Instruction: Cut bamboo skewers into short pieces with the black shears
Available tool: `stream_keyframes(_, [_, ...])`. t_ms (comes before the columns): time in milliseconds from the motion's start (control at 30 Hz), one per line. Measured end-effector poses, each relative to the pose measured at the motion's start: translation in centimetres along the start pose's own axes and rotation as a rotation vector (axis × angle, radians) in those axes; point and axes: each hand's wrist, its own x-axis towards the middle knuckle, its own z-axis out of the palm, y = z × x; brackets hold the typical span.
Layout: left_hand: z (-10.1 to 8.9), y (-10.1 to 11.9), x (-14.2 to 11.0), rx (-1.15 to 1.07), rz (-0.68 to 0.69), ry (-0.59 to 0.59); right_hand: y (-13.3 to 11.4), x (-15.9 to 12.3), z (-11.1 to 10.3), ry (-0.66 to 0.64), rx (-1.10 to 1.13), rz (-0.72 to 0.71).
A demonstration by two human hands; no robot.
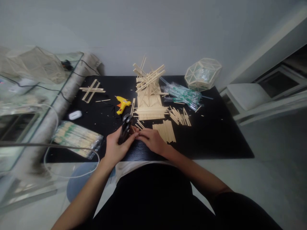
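My left hand (116, 144) is closed around a dark hand tool (125, 127), bulky and rounded at its upper end; its exact kind is unclear. Beside it, my right hand (153, 139) has its fingers pinched together, and its fingertips meet those of the left. What they pinch is too small and hidden to make out. Just beyond the fingers lie a few short wooden sticks (140, 125). A neat row of cut wooden sticks (169, 131) rests right of my right hand. Farther back, a yellow glue gun (123, 103) lies on the black table (211, 134).
Long sticks are piled on a wooden stick mat (148, 100) at the table's back. Plastic-wrapped glue sticks (183, 94) and a geometric stick frame (203, 74) stand right. A bagged stick bundle (78, 138), white case (75, 115) and crossed sticks (92, 90) lie left.
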Motion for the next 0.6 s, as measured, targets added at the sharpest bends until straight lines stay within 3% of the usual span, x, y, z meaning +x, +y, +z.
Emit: stream_keyframes(600, [0.60,-0.23,-0.59,-0.073,-0.098,0.059,0.92,-0.92,0.53,-0.061,-0.042,-0.062])
